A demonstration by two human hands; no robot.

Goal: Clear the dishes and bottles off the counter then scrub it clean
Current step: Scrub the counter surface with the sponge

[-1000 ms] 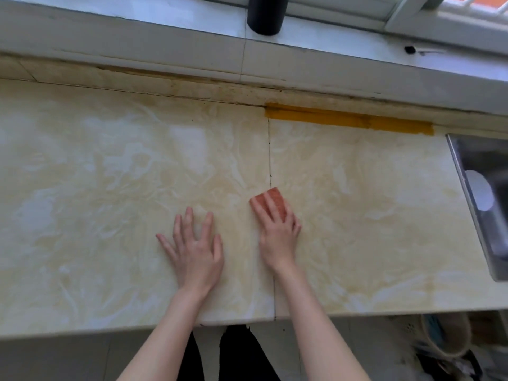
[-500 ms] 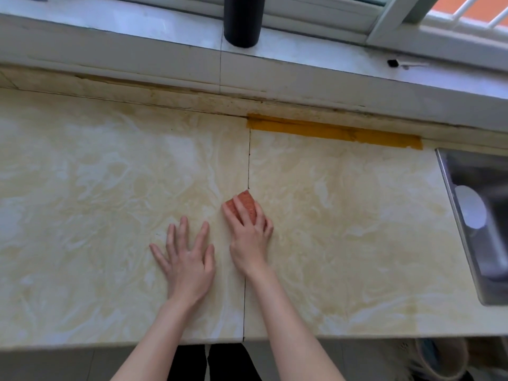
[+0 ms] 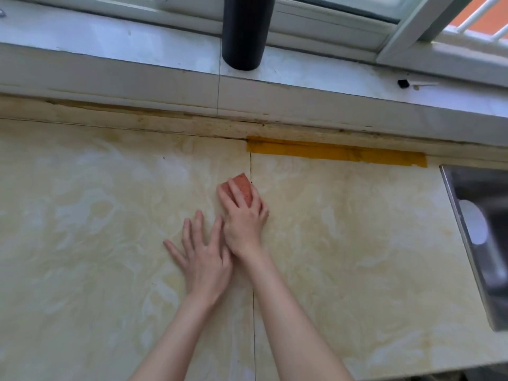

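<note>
Head view: looking down on a cream marbled counter (image 3: 82, 215); two bare forearms reach in from the near edge
Sponge (image 3: 243, 185): reddish-orange; flat on the counter, just left of the seam (image 3: 251, 166); mostly covered by the right hand (image 3: 243, 226)
Right hand: grips the sponge and holds it down; two fingers lie across its top, the outer ones bend down its right side
Left hand (image 3: 204, 259): flat on the counter, fingers spread and straight, holding nothing; tucked against the right wrist
Tape (image 3: 335, 154): yellow strip along the back edge, right of the seam
Sink (image 3: 467, 229): steel; at the counter's right end
Bottle (image 3: 245, 31): black; upright on the white sill (image 3: 110, 37) behind the counter
</note>
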